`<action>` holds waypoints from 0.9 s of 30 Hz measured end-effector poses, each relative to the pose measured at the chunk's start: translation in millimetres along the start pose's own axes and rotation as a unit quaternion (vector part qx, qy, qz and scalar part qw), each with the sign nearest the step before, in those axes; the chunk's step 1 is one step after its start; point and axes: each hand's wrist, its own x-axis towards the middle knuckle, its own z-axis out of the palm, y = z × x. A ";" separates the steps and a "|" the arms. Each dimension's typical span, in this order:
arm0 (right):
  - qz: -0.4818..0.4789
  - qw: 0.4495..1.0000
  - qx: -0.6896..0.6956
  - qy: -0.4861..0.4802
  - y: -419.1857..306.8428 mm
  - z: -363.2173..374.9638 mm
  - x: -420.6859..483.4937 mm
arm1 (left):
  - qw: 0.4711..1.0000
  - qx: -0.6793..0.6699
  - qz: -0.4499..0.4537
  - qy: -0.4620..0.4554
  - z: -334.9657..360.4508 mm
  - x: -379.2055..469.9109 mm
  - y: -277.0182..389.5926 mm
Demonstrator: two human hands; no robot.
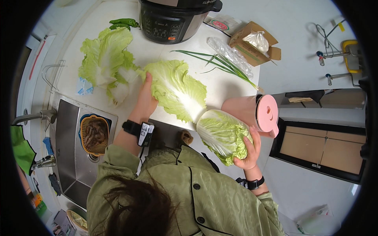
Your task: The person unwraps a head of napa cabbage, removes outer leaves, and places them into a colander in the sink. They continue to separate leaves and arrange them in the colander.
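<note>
My right hand [251, 149] grips a head of napa cabbage [223, 132] by its leafy end, held out past the front edge of the white counter [165, 113]. In my left hand [147, 96] is a broad cabbage leaf [180, 91], pinched near its frilly far end. The leaf's thick white base touches the stem end of the head; whether it is still joined there I cannot tell. Left of that hand, several loose cabbage leaves [106, 59] lie in a pile on the counter.
A sink [68, 141] at left holds a yellow basket [83, 138] of brownish food. Behind stand an electric pressure cooker [165, 25] and green peppers [124, 23]. Scallions [224, 66], a plastic bag [230, 54], an open carton [248, 51] and a pink pitcher [242, 110] are to the right.
</note>
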 end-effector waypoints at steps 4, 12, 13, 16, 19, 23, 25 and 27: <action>-0.007 1.000 -0.001 -0.016 -2.6 -0.7 13.1 | 1.000 -0.003 -0.007 -0.030 -13.5 -21.1 -16.0; -0.039 0.999 0.006 -0.015 -4.3 2.0 33.3 | 0.967 0.169 -0.020 -0.188 -22.7 -48.1 -62.1; -0.042 0.999 0.009 -0.014 -3.8 2.5 34.7 | 0.965 0.216 -0.037 -0.145 -16.7 -47.5 -73.0; -0.047 0.999 0.012 -0.017 -0.3 3.3 34.1 | 0.955 0.290 -0.045 -0.035 -3.0 -35.6 -101.0; -0.040 0.999 0.009 -0.014 4.9 2.8 22.4 | 0.958 0.268 -0.060 0.082 -1.3 -13.8 -113.9; -0.041 0.999 0.007 -0.001 14.1 1.5 -8.9 | 0.952 0.257 -0.088 0.140 -5.3 -0.3 -120.2; -0.045 0.999 0.006 0.011 16.6 3.3 -26.8 | 0.951 0.258 -0.092 0.142 -4.5 1.5 -121.3; -0.042 0.999 0.002 0.029 20.4 5.1 -40.5 | 0.956 0.241 -0.096 0.135 -1.8 2.1 -120.8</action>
